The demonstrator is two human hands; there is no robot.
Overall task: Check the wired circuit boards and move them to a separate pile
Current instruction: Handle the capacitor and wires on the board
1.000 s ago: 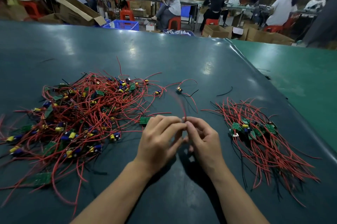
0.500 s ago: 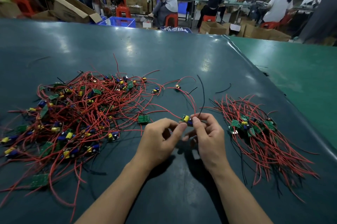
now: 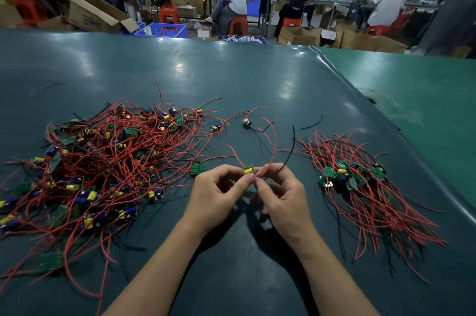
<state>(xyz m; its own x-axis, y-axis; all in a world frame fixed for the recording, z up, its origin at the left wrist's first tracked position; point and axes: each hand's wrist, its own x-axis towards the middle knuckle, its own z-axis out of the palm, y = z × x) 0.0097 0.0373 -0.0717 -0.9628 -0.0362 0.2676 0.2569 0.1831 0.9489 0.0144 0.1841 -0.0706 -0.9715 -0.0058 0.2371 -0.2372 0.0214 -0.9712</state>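
Dark green table mat (image 3: 231,78) filling the view, seam to a lighter green mat at two o'clock. Big unchecked tangle of wired circuit boards (image 3: 103,166) spread from eight to ten o'clock: red leads, a few black, small green boards with yellow and blue parts. Smaller checked pile (image 3: 360,187) at three o'clock, boards bunched at its upper end, leads combed down toward four o'clock. Stray board (image 3: 246,123) lying alone at twelve o'clock, between the two heaps; another green board (image 3: 198,169) flat on the mat just left of the hands.

Left hand (image 3: 219,194) and right hand (image 3: 283,197) together at centre, fingertips nearly touching. Left thumb and forefinger pinching the held board (image 3: 249,170) by its edge, yellow part showing above them. Right fingers curled round its red lead and black lead (image 3: 289,151), both arcing up toward twelve o'clock.

Judged step: checking, not yet moving. Best done by keeping the pinch on the board's edges, off the components, and turning it so both faces and the solder joints come into sight. A light tug along each lead near its root, never sideways, to prove the joint without stressing it. Whether the held leads cross those of the stray board cannot be told, so worth lifting clear before swinging right. Then laid at three o'clock, board among the others, leads trailing the same way.
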